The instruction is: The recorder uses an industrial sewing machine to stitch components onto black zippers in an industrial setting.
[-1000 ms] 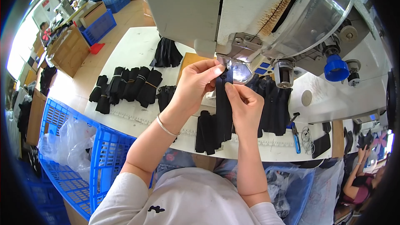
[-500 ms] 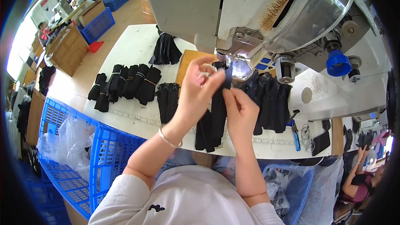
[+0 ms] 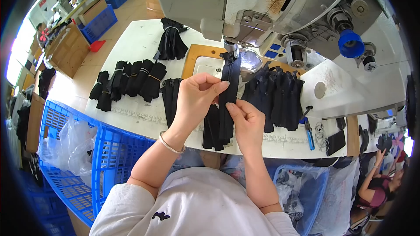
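Observation:
A black zipper (image 3: 230, 72) stretches upright in front of me, its upper end close under the head of the sewing machine (image 3: 249, 24). My left hand (image 3: 194, 100) pinches the zipper's left edge between thumb and fingers. Lower down on its right edge, my right hand (image 3: 248, 120) grips it the same way. Behind my hands lie more loose black zippers (image 3: 213, 129), partly covered. To the right, a row of black zippers (image 3: 282, 98) is spread beside the machine bed.
Tied black bundles (image 3: 135, 78) lie on the white table (image 3: 127, 126) at left, with a fanned bundle (image 3: 170, 41) farther back. Blue-handled snips (image 3: 309, 136) and a black pouch (image 3: 336, 143) lie at right. Blue crates (image 3: 116, 157) stand near the table's left edge. Another person (image 3: 378, 188) works at far right.
My left hand's raised, spread fingers have come down and closed on the zipper. The zipper hangs straighter and shows more of its length. The whole view has shifted slightly.

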### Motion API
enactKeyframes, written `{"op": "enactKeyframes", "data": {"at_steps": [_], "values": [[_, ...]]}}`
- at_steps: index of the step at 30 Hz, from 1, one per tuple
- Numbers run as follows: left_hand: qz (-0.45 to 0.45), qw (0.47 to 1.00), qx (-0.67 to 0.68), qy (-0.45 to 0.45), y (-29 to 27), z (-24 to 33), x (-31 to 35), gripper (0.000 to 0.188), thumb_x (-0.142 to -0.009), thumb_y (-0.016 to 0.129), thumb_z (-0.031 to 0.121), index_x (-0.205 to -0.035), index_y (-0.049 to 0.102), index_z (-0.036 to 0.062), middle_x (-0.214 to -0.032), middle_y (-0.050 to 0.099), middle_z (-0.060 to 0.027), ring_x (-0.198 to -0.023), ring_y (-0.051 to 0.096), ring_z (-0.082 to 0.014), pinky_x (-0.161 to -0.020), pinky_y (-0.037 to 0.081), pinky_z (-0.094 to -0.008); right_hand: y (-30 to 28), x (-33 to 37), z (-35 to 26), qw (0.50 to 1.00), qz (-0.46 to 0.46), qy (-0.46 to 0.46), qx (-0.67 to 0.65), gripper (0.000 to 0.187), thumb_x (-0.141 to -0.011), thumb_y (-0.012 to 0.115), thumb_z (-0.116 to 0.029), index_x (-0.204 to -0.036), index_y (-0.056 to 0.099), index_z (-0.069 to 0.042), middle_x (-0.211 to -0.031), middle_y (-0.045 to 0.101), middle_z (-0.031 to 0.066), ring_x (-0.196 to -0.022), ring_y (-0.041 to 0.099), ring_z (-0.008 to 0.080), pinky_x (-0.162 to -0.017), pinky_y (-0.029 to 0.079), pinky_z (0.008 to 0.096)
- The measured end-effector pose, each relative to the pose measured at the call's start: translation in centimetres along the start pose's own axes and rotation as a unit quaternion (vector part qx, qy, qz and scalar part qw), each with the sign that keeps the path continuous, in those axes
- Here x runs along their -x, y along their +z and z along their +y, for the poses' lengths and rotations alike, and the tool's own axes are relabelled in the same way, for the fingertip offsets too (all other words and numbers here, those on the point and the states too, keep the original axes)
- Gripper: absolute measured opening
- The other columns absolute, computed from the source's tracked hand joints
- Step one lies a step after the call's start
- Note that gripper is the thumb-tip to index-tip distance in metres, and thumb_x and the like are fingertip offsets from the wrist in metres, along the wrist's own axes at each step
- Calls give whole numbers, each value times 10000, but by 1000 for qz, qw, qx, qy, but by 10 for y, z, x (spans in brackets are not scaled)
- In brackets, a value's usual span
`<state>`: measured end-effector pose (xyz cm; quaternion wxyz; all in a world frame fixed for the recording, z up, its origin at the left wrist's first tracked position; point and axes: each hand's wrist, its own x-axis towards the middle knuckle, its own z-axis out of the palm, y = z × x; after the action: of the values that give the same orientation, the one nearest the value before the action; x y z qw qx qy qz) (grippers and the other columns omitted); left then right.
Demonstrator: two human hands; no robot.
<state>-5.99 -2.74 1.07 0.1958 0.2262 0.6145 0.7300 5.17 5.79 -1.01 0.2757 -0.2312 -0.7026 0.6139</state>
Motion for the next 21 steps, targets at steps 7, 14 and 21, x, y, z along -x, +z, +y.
{"op": "enactKeyframes", "data": {"at_steps": [7, 14, 21], "values": [[-32, 989, 129, -59, -2, -9, -2, 96, -846, 693, 92, -890, 634, 31, -751, 640, 4, -587, 547, -31, -507, 415, -166, 4, 4, -5, 998, 35, -45, 15, 206, -886, 653, -164, -836, 658, 36, -537, 467, -36, -532, 382, 19, -479, 316, 210], [-40, 980, 168, -101, 0, -3, -4, 119, -835, 715, 142, -810, 617, 80, -702, 599, 47, -584, 502, -17, -525, 387, -176, 4, 4, -5, 999, 24, -46, 4, 273, -907, 639, -229, -792, 651, 19, -515, 469, -25, -473, 403, 28, -439, 311, 222], [-59, 984, 149, -72, 1, 0, -27, 90, -858, 685, 149, -848, 623, 84, -703, 585, 62, -555, 484, 3, -505, 361, -138, 5, -18, -16, 996, 30, -86, 13, 277, -911, 629, -209, -783, 633, 37, -507, 435, -22, -475, 371, 29, -435, 284, 237]]}}
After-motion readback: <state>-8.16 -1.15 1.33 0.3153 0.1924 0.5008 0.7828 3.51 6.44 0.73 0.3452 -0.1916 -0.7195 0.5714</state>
